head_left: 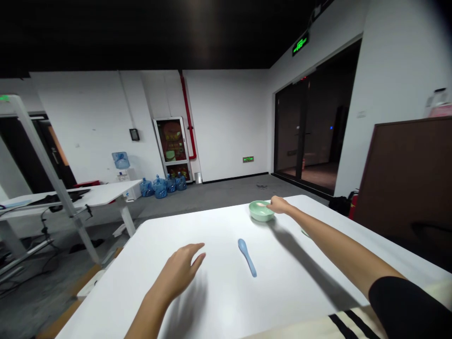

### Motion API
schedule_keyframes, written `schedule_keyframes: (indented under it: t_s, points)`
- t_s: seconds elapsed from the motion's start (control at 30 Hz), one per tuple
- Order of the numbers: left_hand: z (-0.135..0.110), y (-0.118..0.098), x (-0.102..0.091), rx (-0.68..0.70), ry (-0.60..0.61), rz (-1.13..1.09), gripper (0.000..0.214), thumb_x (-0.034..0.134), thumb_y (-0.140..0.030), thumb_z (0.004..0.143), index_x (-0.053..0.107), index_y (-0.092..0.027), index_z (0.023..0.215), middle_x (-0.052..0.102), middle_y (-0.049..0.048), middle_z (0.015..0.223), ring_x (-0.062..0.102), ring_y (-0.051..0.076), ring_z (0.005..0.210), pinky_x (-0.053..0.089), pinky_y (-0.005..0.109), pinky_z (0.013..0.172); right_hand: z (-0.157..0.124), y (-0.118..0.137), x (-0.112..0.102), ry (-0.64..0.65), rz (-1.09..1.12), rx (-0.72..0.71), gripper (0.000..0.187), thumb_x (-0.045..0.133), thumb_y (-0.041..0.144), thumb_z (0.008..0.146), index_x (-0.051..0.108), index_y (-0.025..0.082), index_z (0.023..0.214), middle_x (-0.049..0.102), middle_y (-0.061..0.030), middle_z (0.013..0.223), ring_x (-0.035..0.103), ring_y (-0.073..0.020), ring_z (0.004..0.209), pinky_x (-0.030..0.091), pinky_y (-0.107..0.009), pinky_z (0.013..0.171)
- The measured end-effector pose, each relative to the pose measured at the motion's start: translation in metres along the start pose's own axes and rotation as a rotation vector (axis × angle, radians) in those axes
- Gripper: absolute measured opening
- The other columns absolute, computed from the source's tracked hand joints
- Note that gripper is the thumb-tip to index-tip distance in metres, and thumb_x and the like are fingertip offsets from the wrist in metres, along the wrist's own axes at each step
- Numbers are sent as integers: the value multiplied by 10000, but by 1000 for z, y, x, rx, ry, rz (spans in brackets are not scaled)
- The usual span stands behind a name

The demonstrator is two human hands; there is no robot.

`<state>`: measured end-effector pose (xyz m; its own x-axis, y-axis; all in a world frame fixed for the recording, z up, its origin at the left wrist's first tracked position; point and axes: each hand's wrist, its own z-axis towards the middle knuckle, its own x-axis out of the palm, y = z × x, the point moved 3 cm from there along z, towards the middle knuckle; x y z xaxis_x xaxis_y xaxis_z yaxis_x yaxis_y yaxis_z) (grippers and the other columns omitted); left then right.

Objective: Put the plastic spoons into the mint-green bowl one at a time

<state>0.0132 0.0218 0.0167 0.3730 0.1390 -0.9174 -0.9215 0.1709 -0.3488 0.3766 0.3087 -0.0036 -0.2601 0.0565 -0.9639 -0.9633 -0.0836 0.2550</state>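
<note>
White-walled room, grey floor. White table carries a pale green bowl towards its far edge and a blue spoon lying mid-table, well apart from the bowl. Right hand reaches out, fingers at the bowl's rim; whether they grip cannot be told. Left hand open, fingers spread, near the spoon, not touching it. Blue water jugs stand along the far wall.

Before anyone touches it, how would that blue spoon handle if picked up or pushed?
The blue spoon looks like moulded plastic, so probably light and stiff. Lying flat on the smooth white table, it would likely slide rather than roll. Its slim handle might feel a little slippery to pinch.
</note>
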Motion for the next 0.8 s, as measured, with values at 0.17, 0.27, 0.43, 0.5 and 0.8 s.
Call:
schedule_keyframes:
  t_s: [0.17, 0.27, 0.43, 0.5, 0.8]
  points:
    - [1, 0, 0, 18, 3, 19, 520, 350, -554, 927, 588, -275, 1296, 616, 46, 1334, 555, 276, 1239, 441, 388, 1000, -35, -27, -28, -76, 50, -26, 346, 525, 424, 852, 699, 144, 748, 698, -121, 804, 638, -213, 767, 371, -259, 605]
    - [-1, 0, 0, 25, -2, 27, 529, 354, -560, 921, 596, -264, 1287, 621, 52, 1329, 557, 279, 1237, 445, 385, 996, -55, -49, -31, -86, 70, 16, 377, 510, 452, 865, 682, 147, 724, 694, -106, 779, 625, -195, 723, 358, -255, 599]
    - [-3, 3, 0, 19, -17, 21, 548, 355, -581, 911, 609, -258, 1273, 634, 62, 1309, 573, 287, 1217, 463, 392, 981, -80, -87, -23, -88, 49, 67, 369, 512, 444, 873, 672, 135, 748, 696, -116, 805, 620, -188, 728, 356, -254, 613]
    - [-3, 4, 0, 17, -20, 22, 551, 355, -582, 909, 611, -253, 1271, 635, 67, 1307, 572, 289, 1217, 461, 399, 986, -88, -99, -17, -89, 38, 87, 353, 509, 434, 876, 676, 133, 796, 698, -126, 848, 624, -196, 749, 353, -257, 609]
    - [-3, 1, 0, 16, 3, 40, 552, 357, -568, 915, 609, -232, 1273, 633, 76, 1310, 566, 289, 1227, 443, 406, 1014, -107, -117, 10, 0, 33, 119, 281, 519, 356, 844, 670, 130, 774, 708, -146, 837, 641, -208, 729, 375, -267, 596]
